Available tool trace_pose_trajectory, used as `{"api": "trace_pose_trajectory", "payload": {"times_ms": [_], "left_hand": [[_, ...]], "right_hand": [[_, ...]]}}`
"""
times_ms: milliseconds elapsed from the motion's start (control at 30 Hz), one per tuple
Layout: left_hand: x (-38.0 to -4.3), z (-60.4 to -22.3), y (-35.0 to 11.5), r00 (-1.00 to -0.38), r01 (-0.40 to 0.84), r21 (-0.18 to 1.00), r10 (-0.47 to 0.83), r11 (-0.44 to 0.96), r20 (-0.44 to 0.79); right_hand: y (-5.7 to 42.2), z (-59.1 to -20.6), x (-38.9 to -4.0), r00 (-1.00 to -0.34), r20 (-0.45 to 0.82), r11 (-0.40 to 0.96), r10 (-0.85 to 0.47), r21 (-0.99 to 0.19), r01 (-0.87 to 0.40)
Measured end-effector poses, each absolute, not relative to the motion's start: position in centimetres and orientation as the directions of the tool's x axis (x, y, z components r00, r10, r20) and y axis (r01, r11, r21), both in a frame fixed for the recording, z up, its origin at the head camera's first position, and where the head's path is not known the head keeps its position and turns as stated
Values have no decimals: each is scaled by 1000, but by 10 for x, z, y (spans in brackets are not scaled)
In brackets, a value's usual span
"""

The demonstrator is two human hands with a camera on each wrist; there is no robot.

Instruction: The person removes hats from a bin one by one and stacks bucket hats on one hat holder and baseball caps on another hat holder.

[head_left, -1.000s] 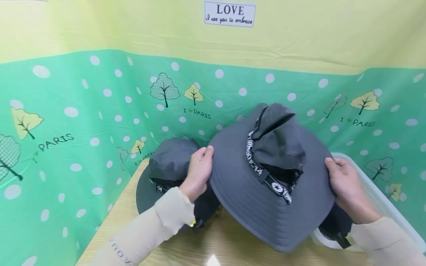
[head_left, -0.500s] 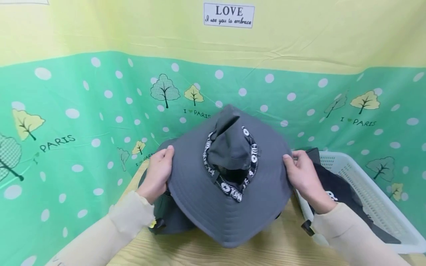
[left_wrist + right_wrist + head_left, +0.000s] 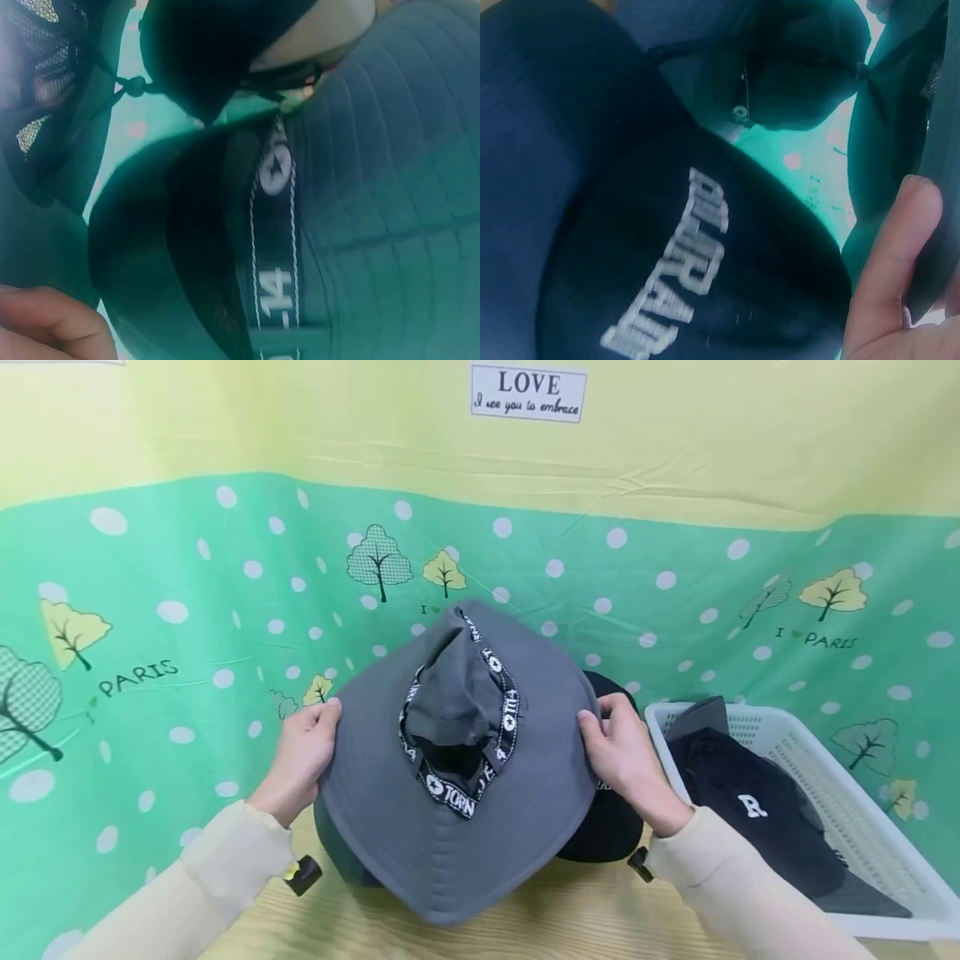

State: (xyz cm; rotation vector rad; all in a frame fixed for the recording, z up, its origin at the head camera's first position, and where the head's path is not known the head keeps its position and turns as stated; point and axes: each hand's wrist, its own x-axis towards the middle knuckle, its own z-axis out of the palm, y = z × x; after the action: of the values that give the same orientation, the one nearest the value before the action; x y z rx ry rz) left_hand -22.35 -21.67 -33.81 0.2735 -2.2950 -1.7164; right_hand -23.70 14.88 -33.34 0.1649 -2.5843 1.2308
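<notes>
Both hands hold up a grey wide-brimmed sun hat (image 3: 390,785), its black band printed with white letters and its crown partly caved in. My left hand (image 3: 303,756) pinches the left edge of the brim, my right hand (image 3: 630,756) the right edge. Behind it another grey sun hat (image 3: 341,852) is mostly hidden; its banded side (image 3: 277,225) fills much of the left wrist view. A black cap (image 3: 611,827) peeks out beyond the right side of the held brim. White lettering marks this black cap (image 3: 675,270) in the right wrist view.
At the right a white plastic basket (image 3: 862,785) holds dark caps (image 3: 757,827), one with a white letter R. A wooden table (image 3: 570,918) lies under everything. A green and yellow printed curtain (image 3: 525,568) hangs close behind.
Both hands have carried the sun hat leftward and turned it to face me more squarely. The basket, its caps and the black cap behind have come into sight.
</notes>
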Motion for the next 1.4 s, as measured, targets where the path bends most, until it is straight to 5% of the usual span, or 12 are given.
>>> {"api": "trace_pose_trajectory", "payload": {"times_ms": [467, 767, 1033, 1400], "left_hand": [[-231, -351, -245, -930, -76, 937, -364, 341, 57], [-240, -364, -254, -921, -88, 909, -381, 407, 81], [-251, -382, -260, -930, -51, 835, -331, 548, 160], [-269, -409, -276, -949, -84, 746, -281, 661, 143]], "right_hand": [[96, -357, -248, -952, 304, 617, -19, -746, -250], [62, -387, -251, -986, 163, 281, 24, -948, -149], [35, -415, -258, -998, -35, -24, 59, -999, 34], [15, -447, -268, -976, 28, 205, 218, -979, 18]]}}
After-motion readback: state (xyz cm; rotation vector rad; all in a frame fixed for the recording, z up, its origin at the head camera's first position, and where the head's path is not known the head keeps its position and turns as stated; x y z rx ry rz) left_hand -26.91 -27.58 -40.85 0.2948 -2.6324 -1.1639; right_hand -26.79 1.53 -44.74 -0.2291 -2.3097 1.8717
